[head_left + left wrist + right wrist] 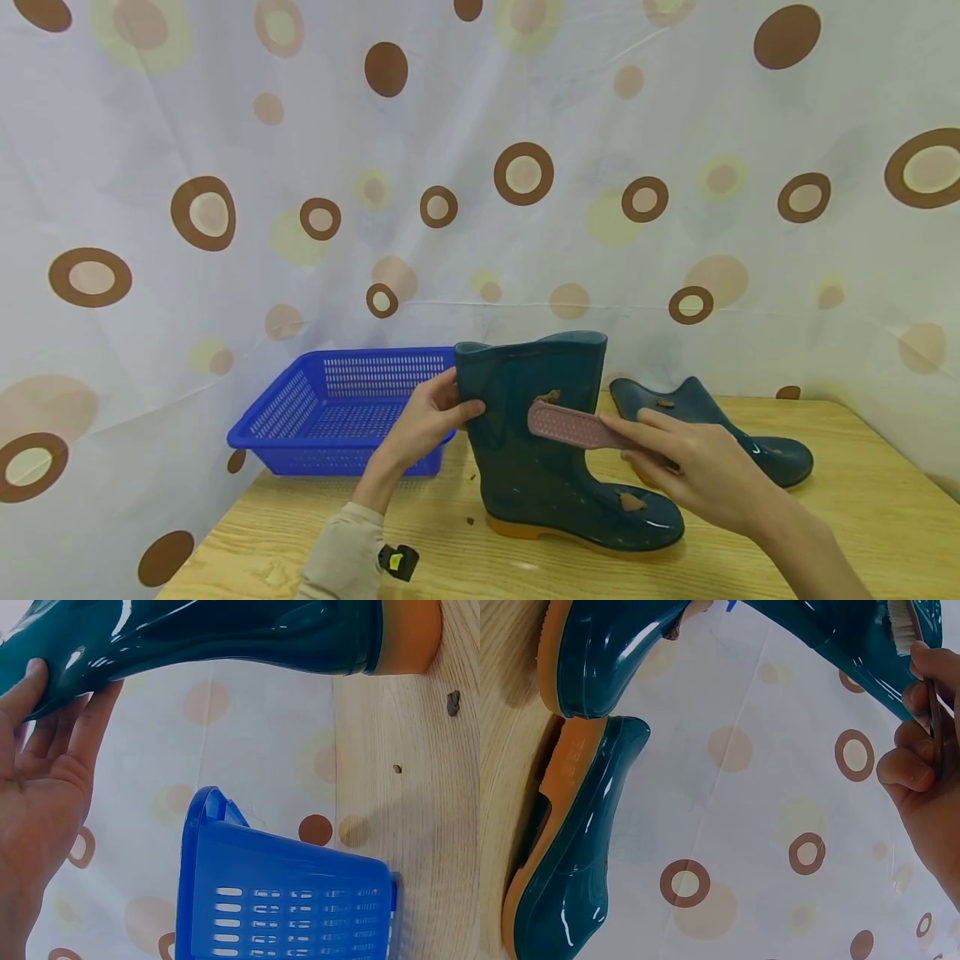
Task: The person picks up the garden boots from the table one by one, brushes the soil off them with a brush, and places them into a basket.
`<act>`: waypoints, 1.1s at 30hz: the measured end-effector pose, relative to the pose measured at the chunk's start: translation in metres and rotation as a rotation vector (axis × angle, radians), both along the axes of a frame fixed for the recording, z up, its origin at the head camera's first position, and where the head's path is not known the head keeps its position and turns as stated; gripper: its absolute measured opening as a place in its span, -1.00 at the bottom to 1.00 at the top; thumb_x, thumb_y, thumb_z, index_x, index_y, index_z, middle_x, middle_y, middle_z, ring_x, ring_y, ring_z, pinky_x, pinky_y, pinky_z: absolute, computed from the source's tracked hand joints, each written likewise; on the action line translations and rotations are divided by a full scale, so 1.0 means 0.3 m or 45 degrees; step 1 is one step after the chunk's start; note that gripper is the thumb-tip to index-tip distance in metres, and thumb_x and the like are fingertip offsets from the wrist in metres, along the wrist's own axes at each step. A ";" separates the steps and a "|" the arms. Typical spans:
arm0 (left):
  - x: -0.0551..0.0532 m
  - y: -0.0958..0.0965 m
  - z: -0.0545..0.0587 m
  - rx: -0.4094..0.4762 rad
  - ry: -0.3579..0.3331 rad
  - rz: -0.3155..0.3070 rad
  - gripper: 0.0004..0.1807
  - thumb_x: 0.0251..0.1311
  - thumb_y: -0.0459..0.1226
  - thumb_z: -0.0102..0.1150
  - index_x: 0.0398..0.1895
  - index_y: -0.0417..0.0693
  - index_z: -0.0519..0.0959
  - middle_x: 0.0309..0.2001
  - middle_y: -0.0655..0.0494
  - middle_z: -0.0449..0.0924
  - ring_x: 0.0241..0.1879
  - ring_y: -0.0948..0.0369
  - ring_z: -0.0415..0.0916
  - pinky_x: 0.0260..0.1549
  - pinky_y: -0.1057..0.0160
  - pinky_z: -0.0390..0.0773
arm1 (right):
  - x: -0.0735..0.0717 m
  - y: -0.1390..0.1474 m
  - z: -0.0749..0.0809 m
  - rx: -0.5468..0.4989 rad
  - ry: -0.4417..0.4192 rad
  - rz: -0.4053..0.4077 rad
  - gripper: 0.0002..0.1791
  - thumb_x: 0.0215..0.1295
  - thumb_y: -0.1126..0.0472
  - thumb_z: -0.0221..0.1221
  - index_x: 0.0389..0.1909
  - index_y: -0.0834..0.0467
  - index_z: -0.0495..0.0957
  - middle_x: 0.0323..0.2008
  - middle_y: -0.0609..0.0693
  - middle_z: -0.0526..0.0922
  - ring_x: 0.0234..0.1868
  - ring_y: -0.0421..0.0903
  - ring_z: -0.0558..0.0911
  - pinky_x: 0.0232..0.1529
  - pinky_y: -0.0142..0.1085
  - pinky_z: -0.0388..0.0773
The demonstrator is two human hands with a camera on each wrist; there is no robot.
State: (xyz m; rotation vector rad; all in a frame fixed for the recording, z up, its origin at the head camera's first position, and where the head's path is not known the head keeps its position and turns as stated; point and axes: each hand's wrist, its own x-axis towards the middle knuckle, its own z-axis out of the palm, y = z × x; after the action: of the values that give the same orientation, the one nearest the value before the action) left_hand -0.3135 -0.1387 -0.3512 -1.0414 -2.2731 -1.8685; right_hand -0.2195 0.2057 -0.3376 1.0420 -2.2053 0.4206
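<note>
A dark green rubber boot [525, 467] with an orange sole stands upright on the table, its toe to the right. My left hand [425, 421] grips the back of its shaft near the top, thumb on the near side. In my right hand [697, 471] is a pink scrubbing brush [573, 426], held by its handle; its white bristles [902, 628] face the shaft in the right wrist view. Just above the brush head a brown mud smear [550, 397] marks the shaft, and another mud patch [631, 502] sits on the toe.
A second green boot [780, 460] lies on its side behind my right hand, with a bit of mud on its shaft. To the left is a blue plastic basket [345, 458]. Small brown crumbs [453, 703] dot the wooden table [435, 550]. A patterned curtain [480, 250] hangs behind.
</note>
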 end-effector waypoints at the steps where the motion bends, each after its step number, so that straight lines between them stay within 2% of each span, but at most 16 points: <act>1: -0.001 0.000 0.000 0.000 -0.003 0.003 -0.48 0.33 -0.26 0.23 0.35 0.00 0.42 0.11 -0.21 0.63 0.01 0.05 0.67 -0.07 0.04 0.70 | 0.000 0.001 0.000 0.007 -0.004 0.001 -0.39 0.14 0.32 0.38 0.24 -0.07 0.56 -0.41 -0.36 0.31 -0.56 -0.51 0.18 -0.57 -0.60 0.21; 5: -0.004 0.001 0.000 -0.004 -0.009 0.010 -0.47 0.34 -0.26 0.22 0.36 0.01 0.40 0.13 -0.20 0.62 0.05 0.01 0.65 -0.06 0.03 0.69 | 0.000 0.006 0.005 0.012 0.012 0.027 -0.38 0.11 0.34 0.39 0.24 -0.07 0.56 -0.40 -0.37 0.32 -0.56 -0.52 0.19 -0.56 -0.63 0.19; 8: -0.006 0.002 0.000 -0.002 -0.013 0.012 -0.47 0.34 -0.25 0.22 0.36 0.02 0.40 0.14 -0.19 0.62 0.07 -0.01 0.65 -0.05 0.02 0.69 | 0.001 0.013 0.016 -0.010 0.067 0.056 -0.35 0.06 0.35 0.41 0.24 -0.02 0.56 -0.39 -0.35 0.36 -0.55 -0.52 0.22 -0.54 -0.67 0.18; 12: -0.006 0.002 0.001 -0.007 -0.014 0.020 -0.47 0.33 -0.24 0.23 0.36 0.03 0.41 0.14 -0.18 0.62 0.07 -0.01 0.64 -0.04 0.02 0.69 | 0.006 0.027 0.031 -0.048 0.152 0.037 -0.42 0.17 0.28 0.37 0.26 0.04 0.54 -0.35 -0.30 0.44 -0.54 -0.51 0.24 -0.52 -0.70 0.18; 15: -0.005 0.001 0.001 -0.012 -0.010 0.024 -0.46 0.32 -0.23 0.24 0.36 0.03 0.41 0.13 -0.19 0.62 0.07 0.00 0.64 -0.04 0.03 0.69 | 0.009 0.036 0.037 -0.077 0.174 0.000 -0.47 0.26 0.21 0.32 0.28 0.06 0.53 -0.33 -0.28 0.48 -0.54 -0.50 0.23 -0.53 -0.69 0.17; 21: -0.001 0.000 0.001 -0.007 -0.003 0.008 -0.47 0.33 -0.24 0.24 0.35 0.00 0.41 0.12 -0.19 0.63 0.05 0.04 0.66 -0.06 0.05 0.70 | 0.005 0.039 0.034 -0.102 0.189 -0.032 -0.50 0.30 0.18 0.30 0.27 0.07 0.53 -0.34 -0.28 0.49 -0.56 -0.51 0.21 -0.55 -0.69 0.14; 27: 0.004 -0.001 0.003 0.000 0.012 -0.001 -0.46 0.33 -0.25 0.23 0.37 -0.03 0.40 0.11 -0.21 0.63 0.02 0.07 0.67 -0.06 0.06 0.70 | -0.002 0.039 0.025 -0.098 0.175 -0.052 -0.43 0.16 0.26 0.38 0.24 0.04 0.56 -0.37 -0.26 0.48 -0.59 -0.51 0.18 -0.58 -0.69 0.12; 33: -0.003 -0.002 -0.002 0.011 0.009 -0.009 -0.48 0.33 -0.27 0.23 0.35 0.00 0.42 0.12 -0.21 0.63 0.04 0.04 0.66 -0.05 0.04 0.69 | -0.006 0.041 0.020 -0.083 0.158 -0.049 -0.42 0.13 0.27 0.40 0.23 0.01 0.57 -0.37 -0.26 0.46 -0.60 -0.50 0.18 -0.58 -0.69 0.13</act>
State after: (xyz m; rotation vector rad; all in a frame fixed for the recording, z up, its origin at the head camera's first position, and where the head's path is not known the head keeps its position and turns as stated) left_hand -0.3143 -0.1391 -0.3518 -1.0551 -2.2583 -1.8723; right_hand -0.2214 0.2180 -0.3317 0.9635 -2.0847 0.3975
